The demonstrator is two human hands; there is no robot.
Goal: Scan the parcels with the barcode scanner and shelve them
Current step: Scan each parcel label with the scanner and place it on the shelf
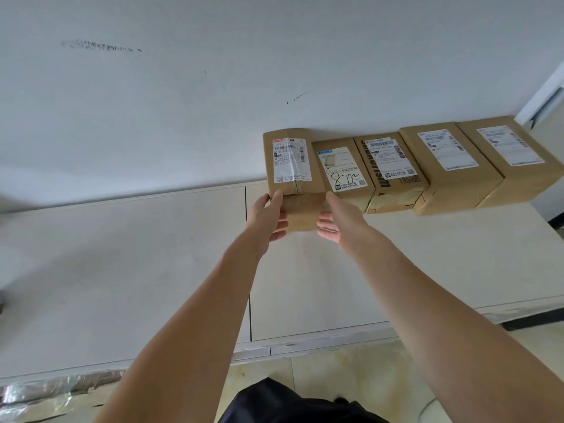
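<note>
A brown cardboard parcel (294, 178) with a white shipping label stands at the left end of a row of parcels against the wall. My left hand (268, 218) is at its near left corner, thumb lying along the side and fingers straight beneath the front face. My right hand (337, 218) is at its near right corner, fingers straight and loose. Neither hand curls round the box. To its right stand several more labelled parcels: one with handwritten digits (343, 172), one with dark lettering (393, 172), and two larger ones (450, 166) (512, 157). No barcode scanner is in view.
The parcels rest on a white cabinet top (152, 254) running along a white wall (213, 87). A seam (247, 254) splits the top into panels. Tiled floor and crumpled plastic sheeting (45, 392) lie below the front edge. A doorway edge (546, 99) shows at far right.
</note>
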